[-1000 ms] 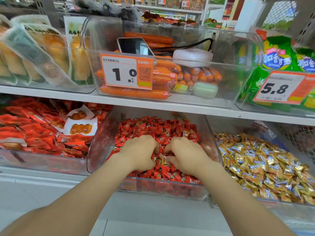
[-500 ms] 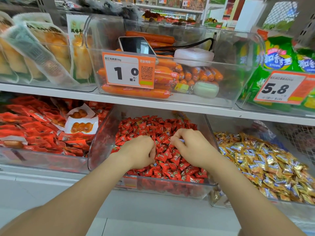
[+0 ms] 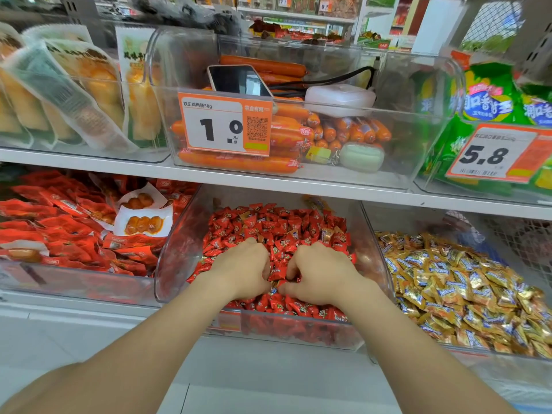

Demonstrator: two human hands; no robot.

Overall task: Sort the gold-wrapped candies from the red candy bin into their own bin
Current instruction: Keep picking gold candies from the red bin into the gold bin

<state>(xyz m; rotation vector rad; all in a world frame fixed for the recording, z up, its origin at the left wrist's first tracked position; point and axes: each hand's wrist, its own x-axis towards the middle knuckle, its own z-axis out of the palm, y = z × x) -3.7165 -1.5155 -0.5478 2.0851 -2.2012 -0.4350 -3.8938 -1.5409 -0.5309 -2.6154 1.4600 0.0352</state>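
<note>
The clear red candy bin point(image 3: 176, 264) sits on the lower shelf, packed with red-wrapped candies point(image 3: 268, 225). A gold-wrapped candy point(image 3: 327, 234) lies among them at the right, and another point(image 3: 316, 202) at the back. My left hand point(image 3: 239, 270) and my right hand point(image 3: 319, 276) are side by side in the middle of the pile, knuckles up. Their fingers are curled down into the red candies and the fingertips are hidden. The bin of gold candies point(image 3: 466, 282) stands directly to the right.
Left of the red bin is a bin of red snack packs point(image 3: 68, 222). The shelf above point(image 3: 268, 182) carries a clear bin of orange sausages point(image 3: 298, 135) with a phone point(image 3: 239, 80) and a white case point(image 3: 339, 95) on top, close over my hands.
My right hand was raised above the pile half a second ago. It has dropped back into the red candies beside my left hand, which moved slightly forward.
</note>
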